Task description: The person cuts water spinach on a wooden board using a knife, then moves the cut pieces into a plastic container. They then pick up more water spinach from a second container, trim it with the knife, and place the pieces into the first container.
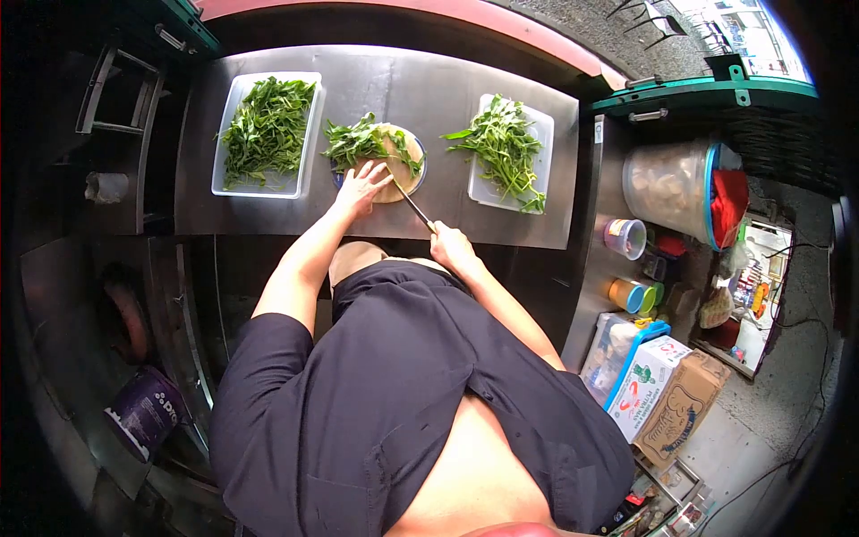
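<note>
My left hand (362, 190) lies with its fingers spread on the round board (413, 146), at the near edge of some leafy greens (356, 140). A knife (414, 207) is in my right hand (454, 248), wrapped round its handle, with the blade slanting up and left to the board. The blade tip is near my left fingertips. More leaves and stems lie along the board's right side. To the left stands a white plastic tray (311, 134) heaped with greens; to the right, another white tray (548, 134) holds leaves and stems, some hanging over its near edge.
Everything stands on a steel table (376, 67). On the side counter at right are a large clear tub (667, 188) with a blue rim, a small plastic tub (626, 238), a lidded container (617, 345) and cardboard boxes (676, 407). A purple bucket (146, 407) is low at left.
</note>
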`<act>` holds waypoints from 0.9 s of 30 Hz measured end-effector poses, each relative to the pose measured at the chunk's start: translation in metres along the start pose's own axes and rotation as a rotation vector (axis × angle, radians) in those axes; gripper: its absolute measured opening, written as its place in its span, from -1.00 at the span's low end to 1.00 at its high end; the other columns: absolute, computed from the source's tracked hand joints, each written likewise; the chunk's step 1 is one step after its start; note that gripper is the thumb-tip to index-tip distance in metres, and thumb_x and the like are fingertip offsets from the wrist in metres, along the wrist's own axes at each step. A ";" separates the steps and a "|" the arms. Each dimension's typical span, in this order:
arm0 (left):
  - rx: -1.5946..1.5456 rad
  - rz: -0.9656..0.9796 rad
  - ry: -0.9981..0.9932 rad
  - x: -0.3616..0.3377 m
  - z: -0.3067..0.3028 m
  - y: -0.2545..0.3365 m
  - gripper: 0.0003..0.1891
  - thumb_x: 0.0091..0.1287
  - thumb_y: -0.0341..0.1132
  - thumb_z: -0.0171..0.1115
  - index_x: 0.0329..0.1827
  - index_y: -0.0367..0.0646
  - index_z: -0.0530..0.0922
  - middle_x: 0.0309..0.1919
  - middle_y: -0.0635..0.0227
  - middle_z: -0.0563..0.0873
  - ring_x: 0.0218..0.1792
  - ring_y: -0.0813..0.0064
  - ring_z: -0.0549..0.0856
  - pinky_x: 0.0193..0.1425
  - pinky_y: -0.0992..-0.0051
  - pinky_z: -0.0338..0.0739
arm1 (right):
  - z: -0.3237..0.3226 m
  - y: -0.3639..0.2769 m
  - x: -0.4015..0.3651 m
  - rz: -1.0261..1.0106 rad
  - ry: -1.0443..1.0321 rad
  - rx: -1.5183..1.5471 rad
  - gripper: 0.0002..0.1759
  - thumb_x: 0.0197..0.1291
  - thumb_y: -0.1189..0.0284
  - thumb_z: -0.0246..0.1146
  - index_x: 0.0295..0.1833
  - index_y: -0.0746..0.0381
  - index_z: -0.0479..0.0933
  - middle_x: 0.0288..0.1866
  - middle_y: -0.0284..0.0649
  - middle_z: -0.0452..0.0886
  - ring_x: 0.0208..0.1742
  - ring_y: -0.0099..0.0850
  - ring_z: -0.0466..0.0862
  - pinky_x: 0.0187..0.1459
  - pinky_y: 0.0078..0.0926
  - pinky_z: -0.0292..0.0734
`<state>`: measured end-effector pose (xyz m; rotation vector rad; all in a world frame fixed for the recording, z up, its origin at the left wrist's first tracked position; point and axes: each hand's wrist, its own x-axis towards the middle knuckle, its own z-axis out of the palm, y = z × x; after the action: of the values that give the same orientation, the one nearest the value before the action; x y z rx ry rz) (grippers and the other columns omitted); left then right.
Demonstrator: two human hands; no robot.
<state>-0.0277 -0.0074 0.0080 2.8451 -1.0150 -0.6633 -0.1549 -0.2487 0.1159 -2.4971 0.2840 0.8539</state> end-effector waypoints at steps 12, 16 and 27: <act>0.016 0.017 -0.009 -0.001 0.000 -0.001 0.12 0.01 -0.39 0.54 0.69 0.43 0.18 0.74 0.43 0.07 0.70 0.16 0.13 0.52 -0.06 0.31 | -0.006 -0.001 -0.003 0.016 0.006 -0.024 -0.72 0.48 0.26 0.13 0.10 0.21 0.52 -0.13 0.25 0.73 0.00 0.27 0.72 0.05 0.20 0.61; 0.014 0.033 -0.022 -0.003 -0.004 -0.001 0.04 0.06 -0.45 0.43 0.68 0.37 0.23 0.73 0.36 0.10 0.69 0.12 0.14 0.53 -0.06 0.29 | -0.007 -0.002 -0.004 0.013 0.005 -0.034 -0.72 0.48 0.25 0.13 0.10 0.21 0.52 -0.12 0.24 0.73 0.00 0.26 0.72 0.05 0.19 0.61; 0.033 0.029 -0.030 0.000 -0.006 -0.003 0.04 0.07 -0.42 0.47 0.68 0.44 0.23 0.73 0.41 0.09 0.70 0.16 0.14 0.51 -0.06 0.33 | -0.022 -0.010 0.000 0.020 -0.031 -0.103 -0.74 0.51 0.28 0.06 0.09 0.21 0.52 -0.05 0.23 0.74 0.06 0.23 0.73 0.11 0.18 0.61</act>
<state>-0.0239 -0.0058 0.0129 2.8506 -1.0799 -0.6949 -0.1401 -0.2514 0.1346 -2.5770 0.2614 0.9368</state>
